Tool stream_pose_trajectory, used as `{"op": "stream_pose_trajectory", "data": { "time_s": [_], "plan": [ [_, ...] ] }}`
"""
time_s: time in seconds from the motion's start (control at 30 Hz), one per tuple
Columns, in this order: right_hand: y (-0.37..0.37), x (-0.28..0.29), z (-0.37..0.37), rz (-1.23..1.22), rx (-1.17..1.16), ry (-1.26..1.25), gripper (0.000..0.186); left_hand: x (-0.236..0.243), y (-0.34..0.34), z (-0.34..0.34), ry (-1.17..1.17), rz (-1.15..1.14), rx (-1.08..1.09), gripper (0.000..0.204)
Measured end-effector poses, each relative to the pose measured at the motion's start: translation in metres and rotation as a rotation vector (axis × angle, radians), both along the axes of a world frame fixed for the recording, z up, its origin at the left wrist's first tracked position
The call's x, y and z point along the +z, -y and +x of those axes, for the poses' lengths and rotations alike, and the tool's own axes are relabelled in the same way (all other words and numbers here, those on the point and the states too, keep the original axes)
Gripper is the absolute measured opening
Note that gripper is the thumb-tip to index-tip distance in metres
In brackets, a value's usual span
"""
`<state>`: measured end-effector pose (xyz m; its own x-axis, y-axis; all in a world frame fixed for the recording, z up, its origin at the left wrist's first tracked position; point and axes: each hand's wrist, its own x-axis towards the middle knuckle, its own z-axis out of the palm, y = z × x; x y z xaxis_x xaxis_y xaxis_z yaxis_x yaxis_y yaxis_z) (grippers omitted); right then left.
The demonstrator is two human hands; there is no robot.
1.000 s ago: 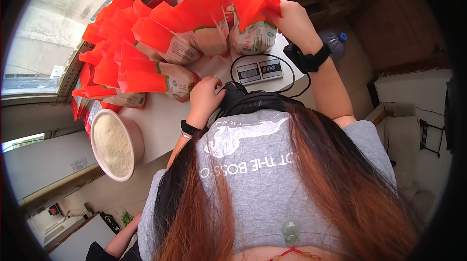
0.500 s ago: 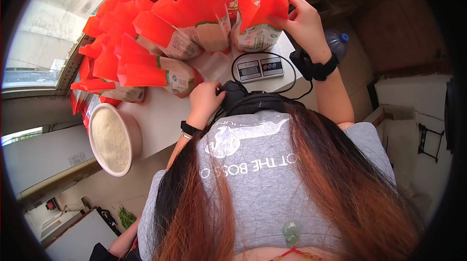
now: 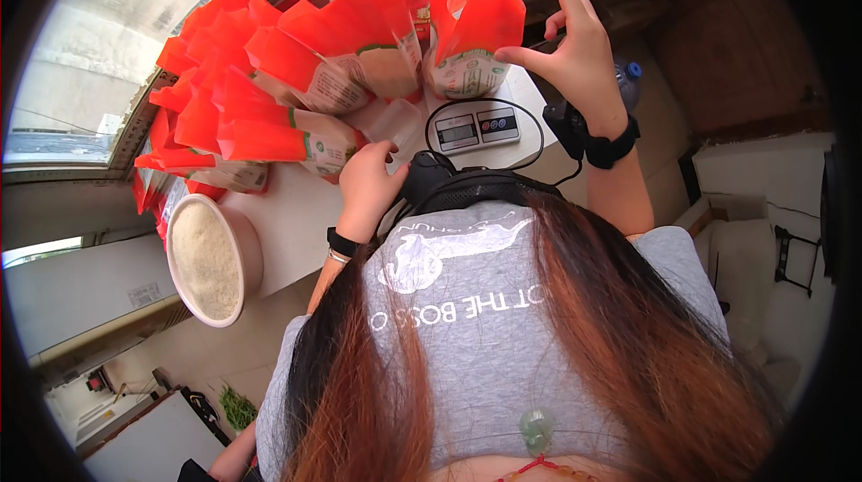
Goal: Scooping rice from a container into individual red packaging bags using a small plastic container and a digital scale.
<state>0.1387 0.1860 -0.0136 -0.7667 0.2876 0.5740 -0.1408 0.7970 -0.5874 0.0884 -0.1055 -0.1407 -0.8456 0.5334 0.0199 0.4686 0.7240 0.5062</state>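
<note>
An orange-topped plastic bag (image 3: pixel 476 10) with a filled, printed lower part stands upright at the table's far right. Beside it my right hand (image 3: pixel 579 55) is open, fingers spread and curved, thumb tip close to the bag's side; I cannot tell whether they touch. My left hand (image 3: pixel 370 187) hovers over the near table edge with fingers loosely bent and apart, nothing in them. It is next to a black pouch-like thing (image 3: pixel 428 175) at my waist and a clear plastic container (image 3: pixel 395 125). A small digital scale (image 3: pixel 478 128) lies in front of the bag, ringed by a black cable.
Several similar orange-topped bags (image 3: pixel 260 109) crowd the table's left and back. A pale tub (image 3: pixel 205 259) of white grains sits at the near left. A bottle with a blue cap (image 3: pixel 631 78) stands beyond the table on the right. Another person's arm (image 3: pixel 235 457) shows at lower left.
My right hand has let go of the bag's right side and spread its fingers, drawing slightly right. My left hand has shifted a little left, its fingers opening.
</note>
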Motion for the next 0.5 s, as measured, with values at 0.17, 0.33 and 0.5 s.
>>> {"op": "stream_pose_trajectory", "data": {
  "time_s": [0.17,0.33,0.5],
  "plan": [
    [0.002,0.009,0.014,0.005,-0.006,0.008,0.075,0.002,-0.003,-0.003,-0.017,-0.017,0.008,0.029],
    [-0.001,0.01,0.014,0.004,-0.014,-0.009,0.07,-0.001,-0.009,-0.008,-0.025,0.015,-0.039,0.029],
    [0.001,0.004,0.003,-0.06,0.019,0.019,0.06,-0.002,-0.015,-0.009,-0.036,-0.019,-0.037,0.027]
  ]
}}
